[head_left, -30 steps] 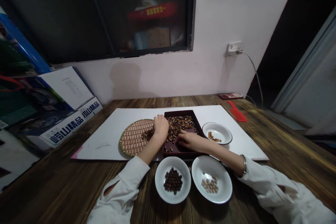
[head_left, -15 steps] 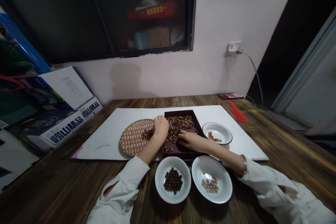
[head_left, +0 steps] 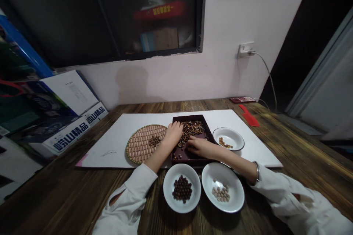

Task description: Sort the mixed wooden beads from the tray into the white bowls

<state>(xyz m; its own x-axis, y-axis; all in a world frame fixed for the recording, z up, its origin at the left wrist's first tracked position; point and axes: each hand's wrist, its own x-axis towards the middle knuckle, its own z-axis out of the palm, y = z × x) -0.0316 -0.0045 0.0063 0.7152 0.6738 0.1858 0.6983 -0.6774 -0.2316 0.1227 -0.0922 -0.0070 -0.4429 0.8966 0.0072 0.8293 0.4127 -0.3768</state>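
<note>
A dark red tray holds many mixed brown, yellow and pale beads. My left hand reaches over the tray's left wall, its fingers stretched out onto the beads. Inside the tray, my right hand has its fingers curled together low over the bottom; whatever they hold is hidden. On the left lies a round woven mat with a small heap of brownish beads.
In front stand a white bowl of dark brown beads and a white bowl of pale beads. Another white bowl at right holds yellowish beads. A red comb-like item and a phone lie farther back.
My left hand has moved right, from between the woven mat and the tray to over the tray's beads, and its fingers have spread. My right hand has hardly moved.
</note>
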